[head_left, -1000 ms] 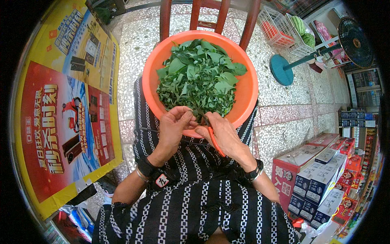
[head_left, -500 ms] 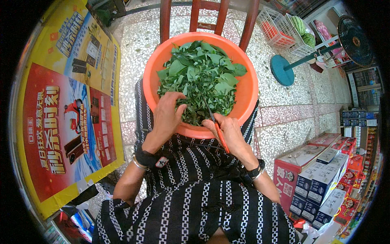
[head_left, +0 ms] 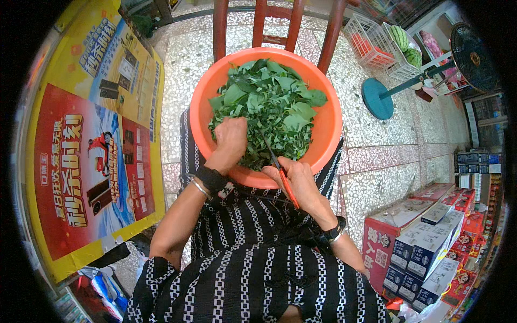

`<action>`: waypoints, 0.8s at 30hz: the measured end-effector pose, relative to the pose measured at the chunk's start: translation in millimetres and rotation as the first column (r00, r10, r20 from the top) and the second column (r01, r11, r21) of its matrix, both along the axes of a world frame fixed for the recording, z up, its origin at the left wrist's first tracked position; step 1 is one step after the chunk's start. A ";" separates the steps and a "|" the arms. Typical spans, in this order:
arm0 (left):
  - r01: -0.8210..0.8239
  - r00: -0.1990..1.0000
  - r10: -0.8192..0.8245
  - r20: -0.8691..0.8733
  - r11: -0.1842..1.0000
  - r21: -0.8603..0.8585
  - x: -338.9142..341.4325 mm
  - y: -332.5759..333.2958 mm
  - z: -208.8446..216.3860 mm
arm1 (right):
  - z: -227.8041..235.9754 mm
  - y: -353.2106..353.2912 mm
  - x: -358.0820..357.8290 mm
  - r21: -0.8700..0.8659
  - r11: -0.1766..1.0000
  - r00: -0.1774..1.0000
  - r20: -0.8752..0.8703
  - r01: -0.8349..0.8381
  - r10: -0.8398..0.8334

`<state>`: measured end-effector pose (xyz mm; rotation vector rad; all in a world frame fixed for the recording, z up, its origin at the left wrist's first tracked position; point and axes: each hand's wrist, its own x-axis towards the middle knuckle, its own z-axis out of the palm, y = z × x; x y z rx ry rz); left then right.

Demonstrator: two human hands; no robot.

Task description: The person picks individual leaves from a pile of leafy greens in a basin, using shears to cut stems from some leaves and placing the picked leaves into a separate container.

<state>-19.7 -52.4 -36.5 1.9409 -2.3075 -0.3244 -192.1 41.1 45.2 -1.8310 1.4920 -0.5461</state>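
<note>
An orange plastic basin (head_left: 202,89) rests on my lap, heaped with green leaves (head_left: 264,97). Whole broad leaves lie toward the far side; smaller cut pieces fill the middle and near part. My left hand (head_left: 231,139) is closed and pushed down into the leaves at the basin's left, its fingertips hidden by the hand. Held in my right hand (head_left: 300,183) at the near right rim is a pair of scissors (head_left: 289,189) with orange-red handles. Their dark blades point away from me and leftward over the leaves.
A wooden chair (head_left: 260,27) stands just beyond the basin. To the right are a fan with a green round base (head_left: 378,98), white crates (head_left: 369,40) with watermelons (head_left: 398,37), and stacked boxes (head_left: 425,237). A large yellow-red poster board (head_left: 91,177) flanks my left.
My left hand has turned and closed into a fist among the leaves, its fingers having been spread over them before. The right hand with the scissors has shifted slightly toward me.
</note>
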 end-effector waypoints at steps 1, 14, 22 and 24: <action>-0.023 1.000 0.023 -0.004 1.000 0.006 0.4 -0.6 -3.2 | -0.8 0.1 -1.2 -0.024 1.000 1.000 0.024 0.007 -0.006; -0.119 0.447 0.453 -0.771 0.884 0.451 24.8 18.7 12.7 | 4.9 0.3 -8.3 -0.005 0.998 0.992 0.105 0.065 -0.064; 0.061 0.088 0.590 -0.802 0.801 0.596 28.4 51.9 49.2 | 9.5 1.6 -4.4 0.112 0.991 0.989 0.122 0.068 -0.081; 0.103 0.021 0.613 -0.790 0.785 0.611 27.7 55.9 51.4 | 8.2 1.8 -5.1 0.084 0.995 0.991 0.115 0.055 -0.065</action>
